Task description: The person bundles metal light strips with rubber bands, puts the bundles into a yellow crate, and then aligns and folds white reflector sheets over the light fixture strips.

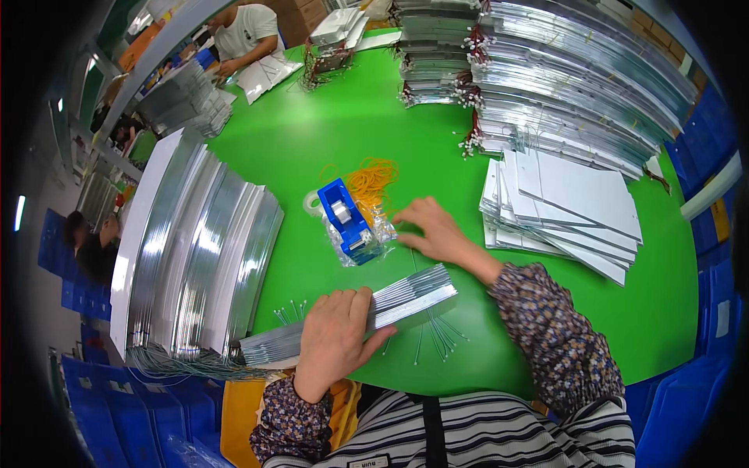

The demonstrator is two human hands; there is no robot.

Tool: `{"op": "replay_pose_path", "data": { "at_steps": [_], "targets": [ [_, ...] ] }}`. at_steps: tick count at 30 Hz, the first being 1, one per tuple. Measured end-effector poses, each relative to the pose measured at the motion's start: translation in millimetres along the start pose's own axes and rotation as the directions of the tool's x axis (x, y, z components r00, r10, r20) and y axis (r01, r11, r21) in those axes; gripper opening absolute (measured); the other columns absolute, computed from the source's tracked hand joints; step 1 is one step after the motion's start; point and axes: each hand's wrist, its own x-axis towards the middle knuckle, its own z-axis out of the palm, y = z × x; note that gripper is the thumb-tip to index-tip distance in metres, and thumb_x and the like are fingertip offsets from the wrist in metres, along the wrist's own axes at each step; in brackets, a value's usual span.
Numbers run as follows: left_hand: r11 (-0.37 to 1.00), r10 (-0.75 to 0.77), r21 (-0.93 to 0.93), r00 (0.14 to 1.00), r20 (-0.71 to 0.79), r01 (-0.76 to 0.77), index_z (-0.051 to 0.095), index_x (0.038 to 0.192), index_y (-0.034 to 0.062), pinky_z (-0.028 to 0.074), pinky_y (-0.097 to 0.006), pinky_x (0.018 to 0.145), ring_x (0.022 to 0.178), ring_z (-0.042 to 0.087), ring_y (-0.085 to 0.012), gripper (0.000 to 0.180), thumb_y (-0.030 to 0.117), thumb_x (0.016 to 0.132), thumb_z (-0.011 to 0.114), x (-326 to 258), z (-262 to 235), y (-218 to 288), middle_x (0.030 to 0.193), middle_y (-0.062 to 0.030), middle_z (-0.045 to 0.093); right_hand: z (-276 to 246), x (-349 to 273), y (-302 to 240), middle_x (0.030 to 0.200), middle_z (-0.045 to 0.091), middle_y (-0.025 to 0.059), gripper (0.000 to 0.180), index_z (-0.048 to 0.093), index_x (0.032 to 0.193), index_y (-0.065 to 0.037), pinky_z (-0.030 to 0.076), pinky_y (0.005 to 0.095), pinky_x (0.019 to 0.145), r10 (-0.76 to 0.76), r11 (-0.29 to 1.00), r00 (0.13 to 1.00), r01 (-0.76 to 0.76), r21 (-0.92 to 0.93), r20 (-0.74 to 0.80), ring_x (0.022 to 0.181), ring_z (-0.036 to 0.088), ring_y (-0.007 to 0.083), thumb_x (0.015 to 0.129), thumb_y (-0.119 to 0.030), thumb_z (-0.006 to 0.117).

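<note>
L hand (334, 334) w/ grip on metal-strip bundle (413, 296), R hand (437, 232) loosely splayed, tape disp. (355, 232) at its 9 o'clock

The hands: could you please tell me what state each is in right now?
Left hand: closed on the metal stack.
Right hand: near the tape dispenser; open or gripping, I cannot tell.

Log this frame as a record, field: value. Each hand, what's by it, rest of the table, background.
left hand: curled over a bundle of thin metal strips
right hand: fingertips near the blue tape dispenser; grip unclear
beside dispenser: yellow bands
surface: green table
table left: row of silver pieces on edge
table right: overlapping white panels
far right: tall silver stacks
background: co-worker in white top
</note>
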Motion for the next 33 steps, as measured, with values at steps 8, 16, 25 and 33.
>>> {"op": "replay_pose_path", "data": {
  "at_steps": [8,16,25,33],
  "targets": [
    [0.999,0.029,0.025,0.999,-0.017,-0.029,0.05,0.102,-0.0034,0.042,-0.035,0.063,0.071,0.053,-0.0258,0.05,0.032,0.073,0.07,2,-3,-1,0.078,-0.0116,0.052,15,-5,1,0.086,0.051,0.01,0.014,0.057,0.077,-0.003,0.04,0.0401,0.075,0.091,0.995,0.99,-0.085,0.061,-0.105,0.09,0.049,0.0298,0.075,-0.014,0.065],
    [0.999,0.033,0.036,0.999,-0.028,-0.032,0.05,0.105,-0.0019,0.042,-0.036,0.065,0.074,0.053,-0.0272,0.052,0.032,0.073,0.071,-4,-3,8,0.082,-0.0121,0.053,10,3,-2,0.092,0.053,0.0102,0.013,0.056,0.078,-0.004,0.04,0.04,0.077,-0.01,0.972,0.997,0.027,-0.235,0.071,0.096,0.048,0.0301,0.076,-0.014,0.065],
    [1.0,0.006,0.024,1.0,0.001,-0.006,0.049,0.108,-0.0021,0.043,-0.037,0.068,0.077,0.054,-0.0284,0.054,0.031,0.072,0.072,-9,-2,6,0.085,-0.0133,0.054,-9,-6,-17,0.087,0.06,0.011,0.003,0.055,0.085,-0.003,0.045,0.0305,0.061,0.328,0.889,0.937,-0.263,0.375,-0.123,0.074,0.058,0.0207,0.084,-0.005,0.055],
    [0.999,0.018,0.026,1.0,0.013,-0.019,0.048,0.11,-0.0026,0.044,-0.037,0.069,0.078,0.054,-0.0282,0.054,0.031,0.074,0.071,-7,0,6,0.085,-0.0129,0.054,-104,-13,-98,0.095,0.065,0.0131,0.041,0.049,0.124,-0.002,0.041,0.0149,0.044,0.347,0.474,0.919,-0.346,0.81,0.19,0.056,0.059,0.0079,0.083,0.0,0.054]
  ]
}}
